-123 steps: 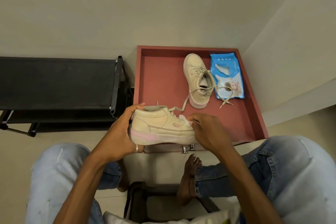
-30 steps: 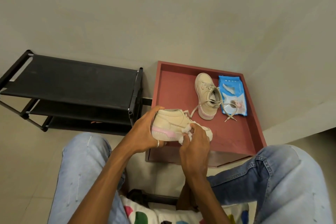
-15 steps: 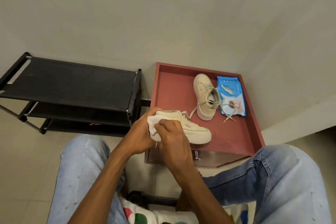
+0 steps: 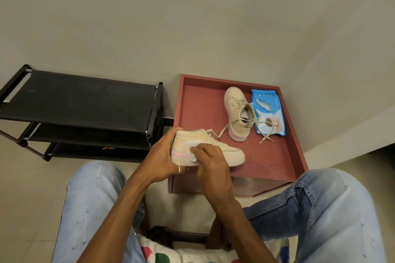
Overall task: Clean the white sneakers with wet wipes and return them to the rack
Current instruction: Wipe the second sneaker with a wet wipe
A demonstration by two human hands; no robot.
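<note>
Your left hand (image 4: 162,157) grips the sneaker (image 4: 227,152) by the heel, toe rightward; your right hand (image 4: 210,161) pinches the wipe (image 4: 189,148) against its side.

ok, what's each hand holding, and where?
Left hand grips the cream sneaker with pink stripe by its heel; right hand holds a white wet wipe against its side.
</note>
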